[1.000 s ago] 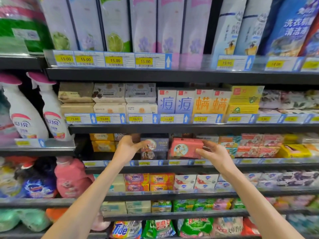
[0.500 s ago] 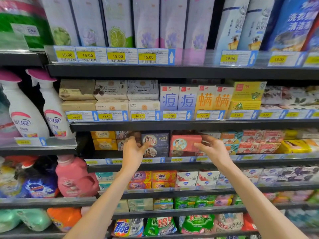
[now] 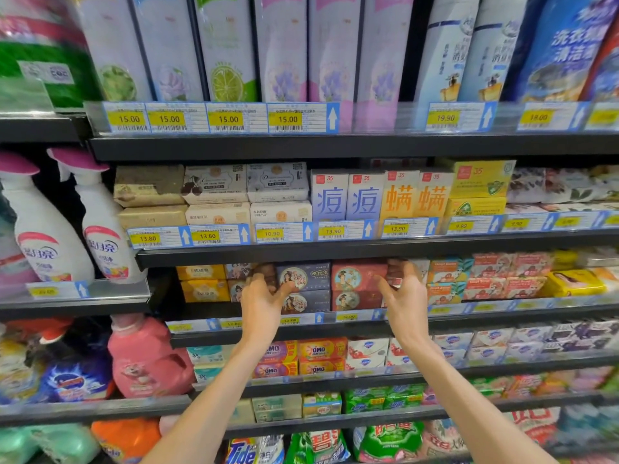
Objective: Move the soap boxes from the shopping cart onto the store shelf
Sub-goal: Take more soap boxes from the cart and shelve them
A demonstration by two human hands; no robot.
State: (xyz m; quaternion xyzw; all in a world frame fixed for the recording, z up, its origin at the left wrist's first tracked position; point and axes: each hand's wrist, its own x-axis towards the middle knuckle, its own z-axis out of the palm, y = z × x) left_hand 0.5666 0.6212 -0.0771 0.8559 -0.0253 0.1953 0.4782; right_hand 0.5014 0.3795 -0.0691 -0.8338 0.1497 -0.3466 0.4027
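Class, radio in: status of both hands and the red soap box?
Left hand open at navy boxes. Right hand open beside red soap box, stacked on shelf. Nothing in the way.

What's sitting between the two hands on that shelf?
In the head view, two stacks: navy soap boxes beside the left hand, red soap boxes beside the right hand.

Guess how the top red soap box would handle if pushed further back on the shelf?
The red rectangular cardboard soap box probably slides flat rather than tipping: it lies on a matching red box. It looks stiff-sided, likely dense for its size. Its printed faces may be slightly slick.
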